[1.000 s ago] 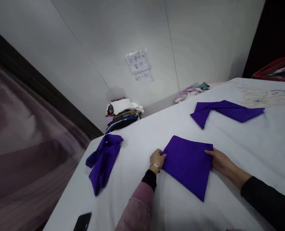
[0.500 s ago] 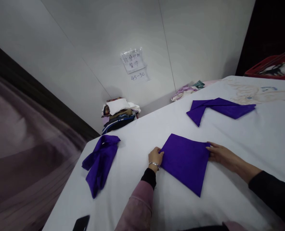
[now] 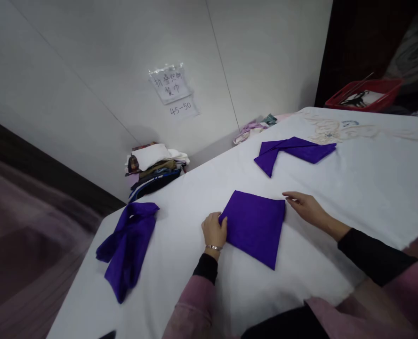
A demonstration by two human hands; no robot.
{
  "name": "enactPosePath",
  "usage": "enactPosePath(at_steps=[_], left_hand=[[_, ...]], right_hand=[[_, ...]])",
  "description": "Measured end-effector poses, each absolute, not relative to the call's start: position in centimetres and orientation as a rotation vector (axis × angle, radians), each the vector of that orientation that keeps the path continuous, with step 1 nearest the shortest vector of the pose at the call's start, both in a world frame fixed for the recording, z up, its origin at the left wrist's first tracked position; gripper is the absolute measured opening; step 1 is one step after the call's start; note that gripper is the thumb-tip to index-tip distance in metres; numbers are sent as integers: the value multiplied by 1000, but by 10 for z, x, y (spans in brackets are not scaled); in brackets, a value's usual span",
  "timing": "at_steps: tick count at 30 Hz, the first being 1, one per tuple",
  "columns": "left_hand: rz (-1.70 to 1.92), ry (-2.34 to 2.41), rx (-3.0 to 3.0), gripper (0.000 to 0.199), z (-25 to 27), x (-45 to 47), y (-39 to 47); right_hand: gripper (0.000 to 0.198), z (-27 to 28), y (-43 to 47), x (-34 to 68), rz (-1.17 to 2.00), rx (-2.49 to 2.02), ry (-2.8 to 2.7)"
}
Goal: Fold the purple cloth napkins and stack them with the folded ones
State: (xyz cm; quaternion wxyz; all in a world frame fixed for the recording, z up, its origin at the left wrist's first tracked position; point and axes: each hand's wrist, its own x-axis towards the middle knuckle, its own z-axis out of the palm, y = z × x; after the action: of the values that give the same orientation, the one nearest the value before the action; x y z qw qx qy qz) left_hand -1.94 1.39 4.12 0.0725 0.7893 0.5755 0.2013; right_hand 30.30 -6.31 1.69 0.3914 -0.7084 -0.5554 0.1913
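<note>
A purple cloth napkin (image 3: 253,228), folded into a flat four-sided shape, lies on the white tablecloth (image 3: 180,287) in front of me. My left hand (image 3: 215,230) pinches its left corner, thumb on top and the fingers curled out of sight at the edge. Just off the upper right corner hovers my right hand (image 3: 306,207), fingers stretched out and holding nothing. Farther back on the right is a bent, folded purple cloth (image 3: 297,149). Another purple cloth (image 3: 129,249), loosely crumpled and looped, rests on the left side.
Against the wall stands a stack of folded clothes (image 3: 156,169), with more fabric (image 3: 251,131) to its right. Handwritten paper signs (image 3: 173,89) hang above. A red basket (image 3: 389,92) sits beyond the far right corner. A dark object (image 3: 108,335) shows at the bottom edge.
My right hand has let go of the napkin's right corner and moved slightly away. My left hand keeps its hold. The whole view has shifted to the right.
</note>
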Motion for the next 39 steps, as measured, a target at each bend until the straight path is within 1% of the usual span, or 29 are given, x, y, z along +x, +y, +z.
enactPosePath(at_steps=[2, 4, 7, 12, 20, 23, 26, 28, 30, 33, 35, 37, 39], left_hand=[[691, 1466, 2533, 22, 42, -7, -8], [703, 1190, 2598, 22, 42, 5, -35], [676, 1022, 2594, 27, 40, 19, -76], [588, 1103, 2627, 31, 32, 33, -113], [384, 1206, 2681, 11, 25, 34, -119], [373, 1221, 2676, 11, 25, 32, -121], [406, 1218, 2655, 15, 27, 31, -122], [462, 1199, 2639, 16, 30, 30, -119], [541, 1191, 2613, 14, 35, 27, -112], [647, 1224, 2577, 11, 41, 21, -97], [636, 1259, 2589, 16, 41, 19, -85], [539, 1300, 2622, 28, 38, 17, -74], [396, 1347, 2645, 39, 32, 15, -66]], right_hand=[[32, 15, -58, 303, 500, -1838, -1394], [33, 10, -51, 307, 591, -1880, -1344], [38, 3, -44, 315, 749, -1908, -1288], [37, 3, -38, 316, 783, -1892, -1304], [34, 10, -39, 307, 732, -1892, -1417], [32, 8, -41, 305, 700, -1888, -1454], [33, 7, -44, 306, 670, -1897, -1494], [34, 10, -46, 307, 613, -1926, -1548], [35, 15, -50, 303, 468, -1960, -1618], [37, 21, -60, 275, 246, -1834, -1725], [40, 22, -71, 239, 253, -1635, -1807], [46, 18, -87, 198, 322, -1466, -1924], [61, 9, -104, 162, 320, -1391, -2088]])
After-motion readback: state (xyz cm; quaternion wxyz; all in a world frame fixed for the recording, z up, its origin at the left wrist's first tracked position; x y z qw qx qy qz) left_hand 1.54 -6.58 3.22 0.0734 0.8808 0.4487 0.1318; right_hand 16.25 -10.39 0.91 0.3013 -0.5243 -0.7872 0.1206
